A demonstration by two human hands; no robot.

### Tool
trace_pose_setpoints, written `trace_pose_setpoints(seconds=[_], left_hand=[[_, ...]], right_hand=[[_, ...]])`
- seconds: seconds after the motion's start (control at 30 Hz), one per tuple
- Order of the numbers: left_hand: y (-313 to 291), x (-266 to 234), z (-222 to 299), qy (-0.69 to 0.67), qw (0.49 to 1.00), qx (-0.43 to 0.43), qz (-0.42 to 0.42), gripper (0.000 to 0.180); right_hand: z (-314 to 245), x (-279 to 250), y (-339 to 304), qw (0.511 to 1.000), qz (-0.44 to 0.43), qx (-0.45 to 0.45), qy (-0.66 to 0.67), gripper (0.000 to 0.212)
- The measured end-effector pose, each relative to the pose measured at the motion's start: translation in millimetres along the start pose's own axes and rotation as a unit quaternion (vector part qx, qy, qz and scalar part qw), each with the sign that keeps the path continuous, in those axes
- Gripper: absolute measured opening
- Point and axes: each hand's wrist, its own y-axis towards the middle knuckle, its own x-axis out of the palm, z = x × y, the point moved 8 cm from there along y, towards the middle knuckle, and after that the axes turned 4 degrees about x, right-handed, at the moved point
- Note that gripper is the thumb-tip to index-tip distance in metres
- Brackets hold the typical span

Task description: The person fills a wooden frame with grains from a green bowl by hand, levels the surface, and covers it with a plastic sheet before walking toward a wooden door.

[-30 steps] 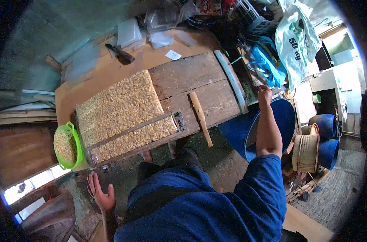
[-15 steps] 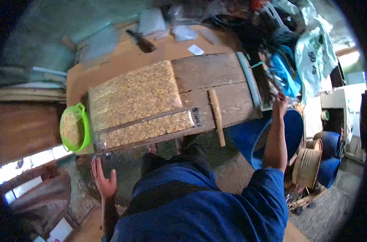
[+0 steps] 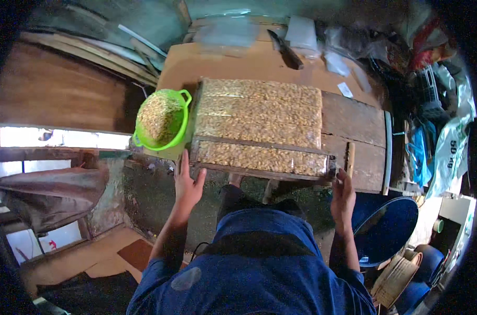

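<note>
A wide slab of pale, grainy pieces (image 3: 259, 107), like puffed grain or chopped nuts, lies on the wooden work table, scored into long rows. Along its front runs a thin dark strip (image 3: 262, 146), parting off the front row (image 3: 259, 158). My left hand (image 3: 188, 181) is open, its fingers stretched up beside the front left corner of the slab. At the other end of that row, my right hand (image 3: 344, 197) has its fingers bent together; what they hold, if anything, is hidden. A wooden rolling stick (image 3: 350, 159) lies just beyond it.
A green colander (image 3: 183, 123) heaped with loose pale pieces (image 3: 157, 115) stands at the left. A knife (image 3: 288, 52) and clear plastic sheets (image 3: 301, 34) lie at the back. A blue barrel (image 3: 388, 231) stands below the table's right side, near plastic bags (image 3: 451, 144).
The view has swung left. My right hand has come from the cluttered box at the right to the slab's front right end. My left hand has risen to its front left corner.
</note>
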Motion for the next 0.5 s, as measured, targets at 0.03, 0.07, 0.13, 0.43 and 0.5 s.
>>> trace_pose_setpoints(seconds=[0.03,0.07,0.13,0.43,0.5], left_hand=[[2,4,1,0.010,1.000,0.008,-0.002,0.077],[3,3,1,-0.017,1.000,-0.011,-0.006,0.073],[5,3,-5,-0.034,0.999,0.009,0.003,0.072],[6,7,-19,-0.080,0.997,0.001,0.024,0.059],[5,7,-19,-0.089,0.996,-0.006,0.029,0.059]], right_hand=[[4,5,-1,1.000,-0.002,-0.003,-0.023,0.034],[10,11,-1,0.999,-0.003,-0.006,-0.046,0.035],[-7,13,-1,0.997,-0.003,-0.015,-0.080,0.037],[5,15,2,0.998,0.007,0.015,-0.054,0.035],[6,15,0,0.999,0.000,0.040,-0.035,0.035]])
